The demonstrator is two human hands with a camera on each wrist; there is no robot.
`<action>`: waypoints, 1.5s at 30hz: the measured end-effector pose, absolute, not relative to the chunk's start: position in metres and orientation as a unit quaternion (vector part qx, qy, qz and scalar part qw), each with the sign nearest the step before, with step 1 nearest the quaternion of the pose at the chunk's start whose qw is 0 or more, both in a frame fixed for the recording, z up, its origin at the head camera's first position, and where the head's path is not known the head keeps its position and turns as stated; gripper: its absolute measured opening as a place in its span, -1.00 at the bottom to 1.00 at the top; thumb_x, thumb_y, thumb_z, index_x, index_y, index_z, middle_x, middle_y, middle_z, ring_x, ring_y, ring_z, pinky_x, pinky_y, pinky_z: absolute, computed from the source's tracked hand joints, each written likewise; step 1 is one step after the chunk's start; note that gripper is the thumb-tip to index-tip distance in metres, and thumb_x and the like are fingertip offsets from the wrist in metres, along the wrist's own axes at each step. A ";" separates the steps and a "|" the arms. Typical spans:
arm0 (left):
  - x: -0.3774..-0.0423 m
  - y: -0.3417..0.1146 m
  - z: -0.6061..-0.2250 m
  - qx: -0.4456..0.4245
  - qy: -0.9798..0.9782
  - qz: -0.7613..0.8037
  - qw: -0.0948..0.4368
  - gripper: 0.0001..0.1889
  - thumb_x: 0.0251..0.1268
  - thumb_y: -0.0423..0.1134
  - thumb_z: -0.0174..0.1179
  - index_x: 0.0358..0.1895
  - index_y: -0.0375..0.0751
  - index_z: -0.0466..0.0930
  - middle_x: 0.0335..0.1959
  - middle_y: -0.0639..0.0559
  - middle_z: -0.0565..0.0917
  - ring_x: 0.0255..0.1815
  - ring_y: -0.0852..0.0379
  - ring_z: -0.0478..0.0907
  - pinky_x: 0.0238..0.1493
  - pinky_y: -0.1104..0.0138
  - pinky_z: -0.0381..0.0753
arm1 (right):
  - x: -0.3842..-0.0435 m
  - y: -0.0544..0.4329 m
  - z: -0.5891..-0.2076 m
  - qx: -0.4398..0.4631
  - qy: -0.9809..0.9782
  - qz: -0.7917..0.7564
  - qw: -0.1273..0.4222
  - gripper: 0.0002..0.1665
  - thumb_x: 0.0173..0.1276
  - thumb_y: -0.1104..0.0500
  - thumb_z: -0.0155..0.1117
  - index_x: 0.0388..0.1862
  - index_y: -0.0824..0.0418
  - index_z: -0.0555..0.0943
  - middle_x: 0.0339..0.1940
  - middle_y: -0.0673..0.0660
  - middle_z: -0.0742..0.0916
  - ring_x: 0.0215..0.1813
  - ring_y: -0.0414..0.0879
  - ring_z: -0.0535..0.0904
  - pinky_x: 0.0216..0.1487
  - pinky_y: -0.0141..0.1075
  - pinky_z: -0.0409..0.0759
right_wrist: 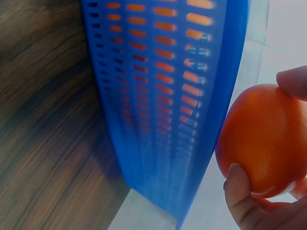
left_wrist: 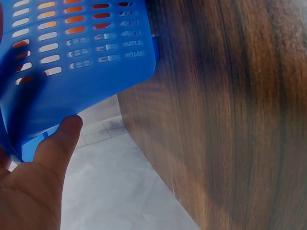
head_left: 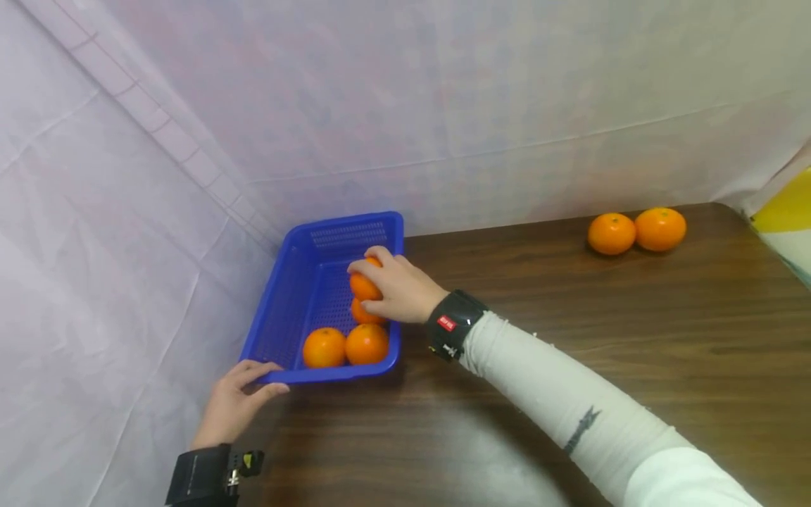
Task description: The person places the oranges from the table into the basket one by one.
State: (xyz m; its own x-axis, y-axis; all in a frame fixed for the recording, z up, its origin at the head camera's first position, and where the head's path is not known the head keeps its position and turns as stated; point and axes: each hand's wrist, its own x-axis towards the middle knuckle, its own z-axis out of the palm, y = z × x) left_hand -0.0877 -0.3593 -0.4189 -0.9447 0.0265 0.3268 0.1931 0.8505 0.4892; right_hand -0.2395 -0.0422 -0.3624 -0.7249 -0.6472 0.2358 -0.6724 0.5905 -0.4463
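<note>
My right hand [head_left: 405, 289] grips an orange [head_left: 364, 285] at the right side of a blue plastic basket [head_left: 342, 377]. The right wrist view shows that orange [right_wrist: 268, 139] between thumb and fingers, beside the basket's rim [right_wrist: 235, 52]. Beneath it in the head view, another orange [head_left: 366, 312] is partly hidden by the hand. Two more oranges, one at the left [head_left: 324, 348] and one at the right [head_left: 367, 344], lie in the basket's near end. My left hand [head_left: 234, 398] holds the basket's near left corner, its thumb [left_wrist: 60, 143] along the outside of the slotted wall.
Two oranges, a left one [head_left: 611, 234] and a right one [head_left: 660, 229], sit side by side at the back right of the brown wooden table [head_left: 519, 394]. Pale cloth [head_left: 481, 91] hangs behind and to the left. Something yellow [head_left: 788, 204] shows at the right edge.
</note>
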 end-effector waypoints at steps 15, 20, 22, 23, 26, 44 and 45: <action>-0.088 -0.353 -0.421 -0.048 -0.956 -0.253 0.141 -0.72 0.01 -0.19 0.56 -0.16 -0.09 0.80 -0.25 0.12 0.70 -0.25 0.43 0.49 -0.24 0.54 0.49 | -0.236 -0.069 -0.345 0.401 -0.882 0.247 0.010 -0.32 0.41 -0.08 0.29 0.48 -0.15 0.36 0.48 0.17 0.34 0.13 0.15 0.50 -0.03 -0.20 0.64; -0.090 -0.351 -0.424 -0.051 -0.953 -0.259 0.146 -0.72 -0.02 -0.22 0.58 -0.18 -0.11 0.80 -0.27 0.11 0.70 -0.26 0.44 0.49 -0.25 0.55 0.49 | -0.235 -0.077 -0.341 0.404 -0.881 0.246 0.006 -0.32 0.43 -0.08 0.27 0.50 -0.14 0.35 0.50 0.18 0.33 0.14 0.14 0.51 0.01 -0.21 0.64; -0.091 -0.350 -0.424 -0.048 -0.953 -0.260 0.145 -0.72 -0.02 -0.22 0.57 -0.18 -0.12 0.80 -0.27 0.11 0.69 -0.26 0.44 0.49 -0.25 0.52 0.51 | -0.235 -0.081 -0.342 0.405 -0.881 0.244 0.006 -0.32 0.44 -0.08 0.27 0.50 -0.14 0.35 0.49 0.18 0.34 0.14 0.15 0.52 0.02 -0.21 0.64; -0.091 -0.349 -0.424 -0.046 -0.954 -0.261 0.143 -0.72 -0.01 -0.21 0.57 -0.18 -0.11 0.80 -0.27 0.11 0.69 -0.26 0.43 0.50 -0.25 0.48 0.54 | -0.235 -0.082 -0.342 0.405 -0.881 0.243 0.006 -0.32 0.44 -0.08 0.26 0.50 -0.14 0.35 0.49 0.18 0.34 0.14 0.15 0.52 0.02 -0.21 0.64; -0.093 -0.346 -0.424 -0.046 -0.954 -0.261 0.137 -0.72 0.02 -0.19 0.56 -0.16 -0.10 0.80 -0.25 0.12 0.70 -0.24 0.41 0.50 -0.23 0.42 0.56 | -0.236 -0.084 -0.344 0.405 -0.883 0.237 0.001 -0.33 0.44 -0.09 0.26 0.49 -0.14 0.36 0.50 0.18 0.34 0.15 0.16 0.52 0.02 -0.20 0.64; -0.090 -0.347 -0.427 -0.046 -0.952 -0.269 0.138 -0.71 0.01 -0.21 0.56 -0.15 -0.14 0.80 -0.25 0.11 0.70 -0.23 0.41 0.50 -0.23 0.53 0.51 | -0.233 -0.111 -0.347 0.414 -0.880 0.234 -0.024 -0.31 0.45 -0.09 0.26 0.52 -0.16 0.34 0.52 0.17 0.34 0.20 0.15 0.52 0.11 -0.15 0.64; -0.090 -0.347 -0.426 -0.045 -0.952 -0.269 0.139 -0.71 0.01 -0.21 0.56 -0.15 -0.14 0.80 -0.25 0.10 0.71 -0.23 0.41 0.51 -0.22 0.54 0.51 | -0.233 -0.113 -0.348 0.416 -0.879 0.232 -0.027 -0.31 0.45 -0.10 0.25 0.52 -0.16 0.34 0.52 0.17 0.33 0.20 0.14 0.51 0.11 -0.16 0.64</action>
